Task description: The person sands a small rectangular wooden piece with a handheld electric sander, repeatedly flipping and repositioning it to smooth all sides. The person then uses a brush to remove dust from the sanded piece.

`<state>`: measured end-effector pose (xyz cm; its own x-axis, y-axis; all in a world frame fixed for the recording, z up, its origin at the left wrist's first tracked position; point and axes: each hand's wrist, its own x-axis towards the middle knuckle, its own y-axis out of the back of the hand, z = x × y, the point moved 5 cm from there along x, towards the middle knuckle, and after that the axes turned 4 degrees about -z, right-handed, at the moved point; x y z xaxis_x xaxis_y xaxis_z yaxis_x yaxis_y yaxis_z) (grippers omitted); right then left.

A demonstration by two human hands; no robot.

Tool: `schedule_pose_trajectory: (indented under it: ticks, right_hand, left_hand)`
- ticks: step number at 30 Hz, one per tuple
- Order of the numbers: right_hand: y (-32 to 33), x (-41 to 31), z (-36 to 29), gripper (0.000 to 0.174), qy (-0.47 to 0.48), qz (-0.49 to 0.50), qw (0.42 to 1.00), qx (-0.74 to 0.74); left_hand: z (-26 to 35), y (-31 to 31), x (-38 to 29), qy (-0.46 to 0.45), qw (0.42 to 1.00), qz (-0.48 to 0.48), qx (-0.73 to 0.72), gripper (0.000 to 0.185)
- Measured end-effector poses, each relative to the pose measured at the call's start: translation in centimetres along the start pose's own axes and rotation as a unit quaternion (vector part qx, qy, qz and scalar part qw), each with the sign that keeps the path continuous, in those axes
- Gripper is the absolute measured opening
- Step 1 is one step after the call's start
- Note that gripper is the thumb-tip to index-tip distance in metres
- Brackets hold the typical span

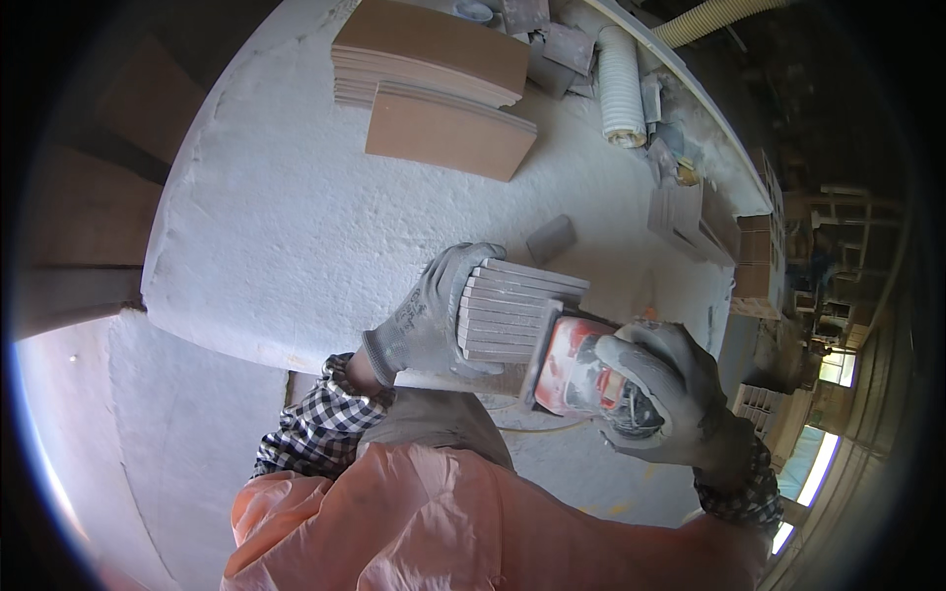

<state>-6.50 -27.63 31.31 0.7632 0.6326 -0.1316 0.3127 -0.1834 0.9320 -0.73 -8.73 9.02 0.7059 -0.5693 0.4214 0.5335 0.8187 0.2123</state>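
My left hand (436,314), in a grey work glove, grips a stack of flat rectangular pieces (506,310) from its left side. They lie face to face near the front edge of the dusty white table (295,244). In my right hand (665,391), also gloved, is a red and black handheld power sander (573,369) coated in pale dust. Its flat pad stands upright, at the right end of the stack. A small grey block (551,239) lies on the table just beyond the stack.
Two stacks of brown boards (429,44) (451,129) stand at the back of the table. A white ribbed hose (621,89) lies at the back right among grey offcuts (567,48). More grey panels (684,214) stand by the right edge, near cardboard boxes (757,258).
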Motion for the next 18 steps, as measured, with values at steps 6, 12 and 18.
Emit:
schedule_pose_trajectory:
  ticks: [6,12,18]
  right_hand:
    - [-1.8,3.9,-1.0,0.075,0.056,-0.005,0.998,-0.019]
    - [-1.2,4.0,-1.2,0.065,0.021,-0.03,0.999,-0.008]
    - [0.4,-2.6,3.5,0.086,-0.066,-0.004,0.998,0.003]
  left_hand:
    - [-0.6,-0.3,-1.5,0.016,1.0,-0.001,0.014,0.116]
    - [-1.3,-0.3,-1.8,0.079,0.994,0.021,-0.068,0.118]
    - [-0.9,0.5,-0.9,0.036,0.999,-0.003,0.019,0.122]
